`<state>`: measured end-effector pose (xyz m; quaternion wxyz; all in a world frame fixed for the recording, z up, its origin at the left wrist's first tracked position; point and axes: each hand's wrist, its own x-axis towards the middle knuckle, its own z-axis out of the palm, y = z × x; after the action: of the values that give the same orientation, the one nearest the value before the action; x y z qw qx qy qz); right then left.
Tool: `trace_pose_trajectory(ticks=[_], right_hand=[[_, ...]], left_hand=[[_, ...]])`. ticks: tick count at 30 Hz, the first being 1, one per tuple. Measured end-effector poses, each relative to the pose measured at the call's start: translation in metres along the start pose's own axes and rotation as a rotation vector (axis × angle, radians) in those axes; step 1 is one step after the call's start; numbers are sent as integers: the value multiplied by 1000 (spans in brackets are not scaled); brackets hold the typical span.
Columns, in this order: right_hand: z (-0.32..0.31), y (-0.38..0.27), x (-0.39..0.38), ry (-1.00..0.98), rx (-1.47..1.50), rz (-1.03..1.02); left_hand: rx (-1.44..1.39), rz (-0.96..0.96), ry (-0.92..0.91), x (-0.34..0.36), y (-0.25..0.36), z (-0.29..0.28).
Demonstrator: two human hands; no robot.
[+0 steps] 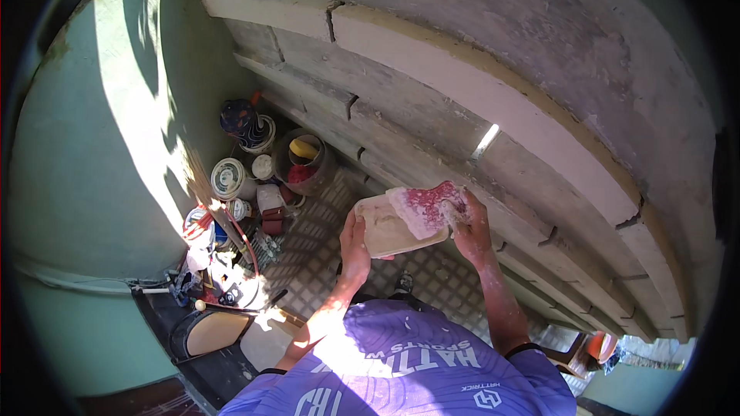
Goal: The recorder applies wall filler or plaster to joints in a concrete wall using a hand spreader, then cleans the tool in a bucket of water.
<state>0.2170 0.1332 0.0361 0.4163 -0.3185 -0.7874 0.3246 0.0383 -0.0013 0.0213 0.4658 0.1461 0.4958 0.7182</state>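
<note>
The left hand [355, 246] grips the near left edge of a pale rectangular board [389, 225], fingers curled under it and thumb along its side, so the board is held up flat in front of the person's chest. A mass of pinkish-red putty [428, 206] lies spread over the far right part of the board. The right hand [472, 233] is closed around the handle of a putty knife [456, 212] whose blade rests against the putty at the board's right end; the blade itself is smeared and hard to make out. Both hands and the right forearm are dusted with pale material.

Just beyond the hands runs a stepped grey wall [432, 131] with pale projecting ledges [493, 100], curving away above and to the right of the board. Below the hands lies a metal checker-plate floor [308, 254]. Well to the left of the left hand, on that floor, stand a dark bucket [302, 158] holding yellow and red things, several round tins [228, 179], a small white container [270, 199] and a tangle of red cable [240, 235]. Further left rises a green wall [85, 185] streaked with sunlight. Near the lower edge, under the forearms, shows the person's purple shirt [401, 370].
</note>
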Motion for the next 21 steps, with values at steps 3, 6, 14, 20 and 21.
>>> trace_pose_trajectory(ticks=[3, 6, 14, 20, 21], right_hand=[[6, 8, 0, 8, 460, 149], [12, 14, 2, -111, -37, -53], [21, 10, 8, -358, 135, 71], [22, -6, 28, -546, -34, -83], [22, -9, 31, -570, -77, -106]], left_hand=[[-21, 5, 48, -5, -4, 1], [-49, 35, 76, -11, -7, 1], [-28, 121, 176, -32, -13, -6], [17, 143, 236, -37, -14, -13], [2, 132, 230, -38, -12, -15]])
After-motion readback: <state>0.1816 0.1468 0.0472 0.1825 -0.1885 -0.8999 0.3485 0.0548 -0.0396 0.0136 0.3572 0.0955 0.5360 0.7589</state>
